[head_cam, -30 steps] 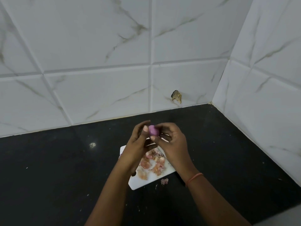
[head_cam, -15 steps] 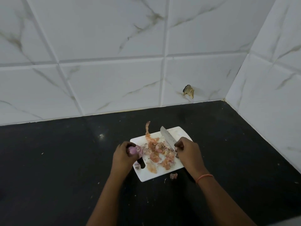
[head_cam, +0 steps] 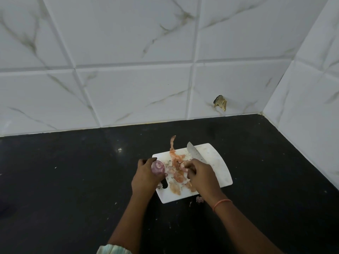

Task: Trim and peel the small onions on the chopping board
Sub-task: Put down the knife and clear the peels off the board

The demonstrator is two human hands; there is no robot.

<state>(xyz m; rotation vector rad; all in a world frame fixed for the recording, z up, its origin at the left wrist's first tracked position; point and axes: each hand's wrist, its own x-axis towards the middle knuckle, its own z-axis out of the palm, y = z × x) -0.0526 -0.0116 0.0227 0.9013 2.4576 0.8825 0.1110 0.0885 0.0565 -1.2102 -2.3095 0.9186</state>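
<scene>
Head view: left hand (head_cam: 146, 177) grips peeled onion (head_cam: 157, 167) beside chopping board (head_cam: 218, 165)

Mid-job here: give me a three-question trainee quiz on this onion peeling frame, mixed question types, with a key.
1. True or false: the left hand grips a peeled onion.
2. Where does the knife blade point? A) toward the wall B) toward the person
3. Fill in: loose onion skins lie on the white ____.

Key: 1 true. 2 A. 3 chopping board, where the right hand reaches among them.
</scene>
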